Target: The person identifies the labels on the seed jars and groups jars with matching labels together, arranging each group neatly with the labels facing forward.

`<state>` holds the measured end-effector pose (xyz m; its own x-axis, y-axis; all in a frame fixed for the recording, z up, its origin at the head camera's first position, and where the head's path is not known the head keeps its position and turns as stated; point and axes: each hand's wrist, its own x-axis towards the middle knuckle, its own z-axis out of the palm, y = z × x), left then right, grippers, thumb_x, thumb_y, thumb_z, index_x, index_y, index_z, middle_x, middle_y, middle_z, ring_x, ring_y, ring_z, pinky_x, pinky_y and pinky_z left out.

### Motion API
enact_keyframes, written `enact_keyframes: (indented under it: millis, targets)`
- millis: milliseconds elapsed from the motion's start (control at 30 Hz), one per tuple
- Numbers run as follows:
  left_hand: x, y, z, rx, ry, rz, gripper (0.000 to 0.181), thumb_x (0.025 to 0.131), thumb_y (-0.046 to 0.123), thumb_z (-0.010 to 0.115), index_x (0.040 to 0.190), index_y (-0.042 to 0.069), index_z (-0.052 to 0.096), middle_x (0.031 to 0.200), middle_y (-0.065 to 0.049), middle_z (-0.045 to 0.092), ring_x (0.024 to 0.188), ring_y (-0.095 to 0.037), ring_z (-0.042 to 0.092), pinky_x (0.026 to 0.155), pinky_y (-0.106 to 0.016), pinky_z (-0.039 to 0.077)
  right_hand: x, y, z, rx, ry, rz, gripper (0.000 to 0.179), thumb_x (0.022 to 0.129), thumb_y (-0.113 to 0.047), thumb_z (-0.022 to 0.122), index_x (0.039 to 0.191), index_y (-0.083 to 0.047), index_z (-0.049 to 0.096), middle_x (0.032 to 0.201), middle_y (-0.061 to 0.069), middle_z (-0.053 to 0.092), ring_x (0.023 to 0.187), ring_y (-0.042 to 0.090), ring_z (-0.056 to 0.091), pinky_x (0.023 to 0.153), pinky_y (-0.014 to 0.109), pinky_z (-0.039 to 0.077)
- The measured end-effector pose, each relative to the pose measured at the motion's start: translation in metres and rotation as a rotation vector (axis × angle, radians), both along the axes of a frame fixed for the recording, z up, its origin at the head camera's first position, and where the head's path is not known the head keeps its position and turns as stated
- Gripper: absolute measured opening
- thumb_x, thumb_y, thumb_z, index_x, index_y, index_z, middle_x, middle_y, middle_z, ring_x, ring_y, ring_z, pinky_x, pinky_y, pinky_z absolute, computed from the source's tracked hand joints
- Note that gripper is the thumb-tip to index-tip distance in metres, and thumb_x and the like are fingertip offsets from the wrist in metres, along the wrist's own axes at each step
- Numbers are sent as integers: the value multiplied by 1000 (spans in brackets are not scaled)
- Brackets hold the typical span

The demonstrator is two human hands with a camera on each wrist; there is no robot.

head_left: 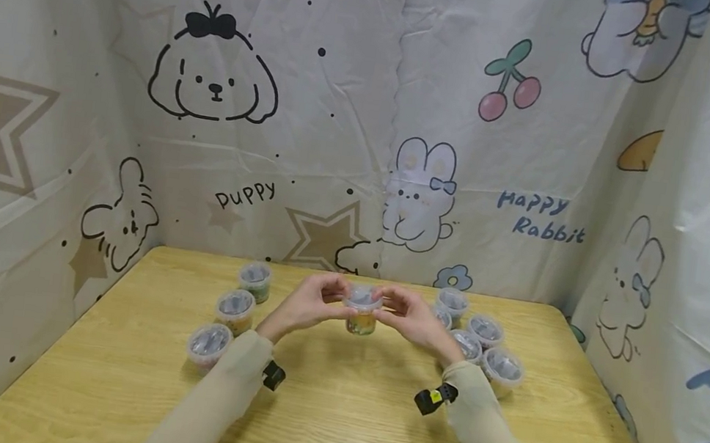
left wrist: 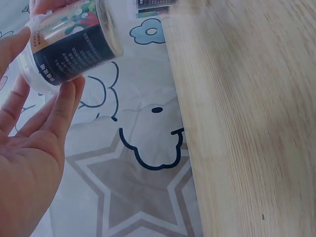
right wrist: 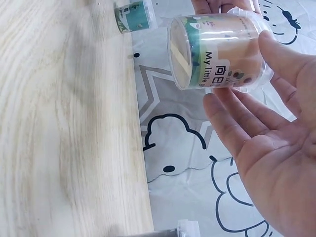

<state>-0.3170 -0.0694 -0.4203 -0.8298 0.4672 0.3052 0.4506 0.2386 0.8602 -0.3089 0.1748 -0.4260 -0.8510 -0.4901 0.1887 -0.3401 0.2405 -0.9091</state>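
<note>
Both hands hold one lidded clear plastic cup (head_left: 360,321) up above the middle of the table, upright in the head view. The left hand (head_left: 310,303) grips its left side near the lid, thumb and fingers around the rim. From the opposite side, the right hand (head_left: 412,319) grips the same rim. Seen in the left wrist view, the cup (left wrist: 74,47) has a dark label panel with small white print. In the right wrist view the cup (right wrist: 217,54) shows a green and orange label reading "My little" and a pale disc at its base.
Three similar cups (head_left: 235,310) stand in a row on the left of the wooden table (head_left: 332,411). Several more (head_left: 501,371) are grouped on the right, partly behind the right forearm. A patterned cloth (head_left: 343,102) hangs behind and along both sides.
</note>
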Motion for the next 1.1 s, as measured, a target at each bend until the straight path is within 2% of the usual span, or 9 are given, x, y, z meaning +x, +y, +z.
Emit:
enact_keyframes:
  millis: [167, 267, 400, 500, 633, 833, 967, 1100]
  targets:
    - [1, -4, -2, -6, 3, -14, 25, 81, 13, 81, 96, 6, 63, 109, -12, 67, 104, -24, 68, 94, -39, 54, 3, -4, -1, -11, -6, 9, 21, 94, -9, 66, 113, -3, 59, 129, 16, 60, 122, 32, 59, 98, 38, 52]
    - [3, -6, -4, -12, -27, 8, 26, 81, 16, 81, 99, 7, 65, 110, -11, 69, 103, -24, 69, 89, -36, 56, 5, -6, -3, -9, 20, 3, 19, 93, -9, 67, 109, -4, 59, 126, 16, 60, 120, 31, 60, 95, 35, 53]
    - [5, -4, -4, -9, -55, 48, 30, 82, 19, 81, 106, 8, 67, 113, -11, 69, 105, -26, 68, 86, -34, 58, 9, -9, -2, -6, 58, -36, 17, 93, -10, 67, 107, -4, 59, 124, 17, 60, 120, 33, 60, 96, 38, 53]
    - [5, -2, -4, -1, -37, 76, 32, 82, 20, 81, 109, 8, 67, 114, -11, 68, 106, -27, 68, 86, -35, 57, 9, -10, -2, 0, 66, -81, 16, 93, -13, 67, 106, -6, 59, 125, 15, 59, 121, 34, 59, 99, 43, 51]
    - [4, -1, -6, 12, -14, 108, 34, 83, 22, 81, 111, 9, 67, 114, -10, 68, 106, -26, 68, 88, -36, 57, 5, -14, -4, 0, 90, -121, 17, 93, -14, 68, 105, -7, 59, 124, 14, 60, 120, 34, 60, 99, 43, 51]
    - [4, -2, -7, 26, -6, 132, 34, 81, 21, 82, 108, 8, 66, 112, -10, 68, 100, -23, 69, 85, -34, 58, 8, -21, -3, -43, 102, -147, 19, 92, -9, 69, 108, -2, 60, 125, 19, 61, 117, 36, 62, 100, 43, 51]
    - [4, -2, -6, 27, 6, 134, 33, 80, 21, 83, 105, 8, 66, 113, -10, 67, 98, -22, 69, 86, -33, 57, 8, -22, -2, -54, 86, -153, 24, 91, -8, 70, 111, 0, 61, 127, 21, 61, 117, 37, 62, 98, 43, 52]
    - [4, -6, -4, 36, 12, 104, 34, 79, 21, 84, 104, 8, 66, 111, -11, 68, 99, -23, 68, 91, -43, 55, 7, -18, -1, -26, 69, -126, 26, 92, -13, 70, 115, -5, 63, 128, 15, 60, 121, 33, 60, 99, 40, 52]
